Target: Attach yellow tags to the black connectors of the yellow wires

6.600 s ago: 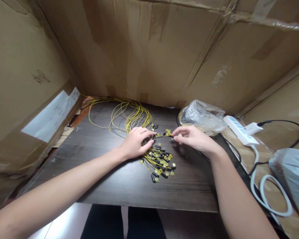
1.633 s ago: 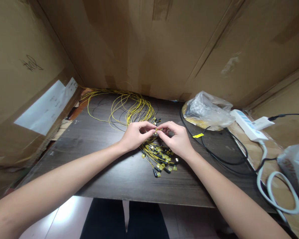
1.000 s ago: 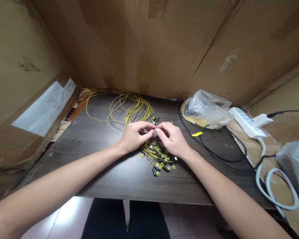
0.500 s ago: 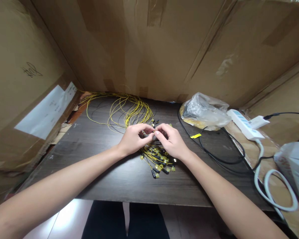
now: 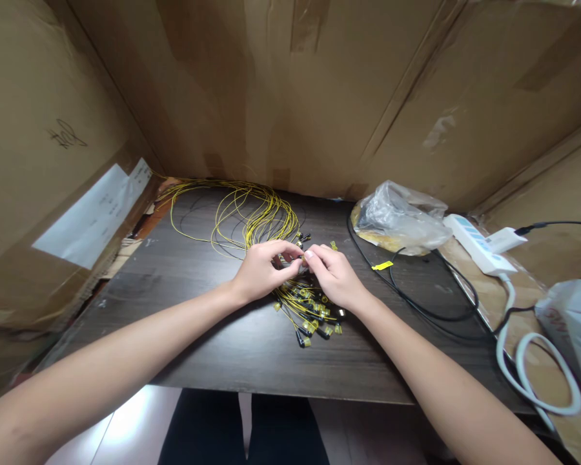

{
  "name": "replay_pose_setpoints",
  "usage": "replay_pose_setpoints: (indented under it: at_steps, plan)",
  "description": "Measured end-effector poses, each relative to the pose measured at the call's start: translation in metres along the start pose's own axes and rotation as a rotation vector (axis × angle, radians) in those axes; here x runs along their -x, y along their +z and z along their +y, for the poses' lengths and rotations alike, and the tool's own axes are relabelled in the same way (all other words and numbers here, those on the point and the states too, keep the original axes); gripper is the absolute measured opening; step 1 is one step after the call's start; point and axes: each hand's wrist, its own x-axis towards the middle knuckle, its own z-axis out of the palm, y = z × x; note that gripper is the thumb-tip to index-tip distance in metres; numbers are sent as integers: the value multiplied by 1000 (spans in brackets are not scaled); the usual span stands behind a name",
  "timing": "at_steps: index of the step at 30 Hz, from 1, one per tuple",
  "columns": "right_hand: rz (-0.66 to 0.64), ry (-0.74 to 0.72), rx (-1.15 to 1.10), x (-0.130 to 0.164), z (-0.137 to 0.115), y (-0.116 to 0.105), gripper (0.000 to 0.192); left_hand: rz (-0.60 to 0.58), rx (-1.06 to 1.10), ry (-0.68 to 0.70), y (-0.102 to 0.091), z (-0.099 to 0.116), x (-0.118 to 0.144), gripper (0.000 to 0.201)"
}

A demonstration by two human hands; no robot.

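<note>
My left hand (image 5: 266, 268) and my right hand (image 5: 334, 274) meet fingertip to fingertip above the table, both closed in a pinch. Between them is a small cable connector with an amber-yellow cap (image 5: 304, 258), mostly covered by the fingers; the left hand pinches the connector and the right fingertips press on the cap. Just below the hands lies a heap of black connectors (image 5: 300, 337) with clear yellow caps. Behind the left hand, thin yellow cables (image 5: 271, 213) spread in loose loops. A few more connectors (image 5: 305, 237) lie just beyond the fingertips.
Cardboard walls (image 5: 271, 97) enclose the dark wooden table (image 5: 198, 349) at the back and sides. To the right are a clear plastic bag (image 5: 399, 216), a black cable (image 5: 421, 313) with a yellow tag (image 5: 382, 265), a white power strip (image 5: 479, 245) and a white plastic bag (image 5: 576, 329).
My right fingers have shifted slightly and closed more tightly at the cap. The left hand keeps its pinch almost unmoved. The whole view has shifted a little.
</note>
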Motion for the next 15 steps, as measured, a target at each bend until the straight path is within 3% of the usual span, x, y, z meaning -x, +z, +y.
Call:
replay_pose_setpoints:
  at_steps: [6,11,15]
  plan:
    - [19,-5,6,0,0,-2,12,-24,53,-82,0,-2,-1,11]
    - [-29,-5,-8,0,2,-1,34,-21,42,-25,0,-1,-1,10]
    - [-40,-6,17,0,1,1,37,-12,30,-14,0,-1,0,9]
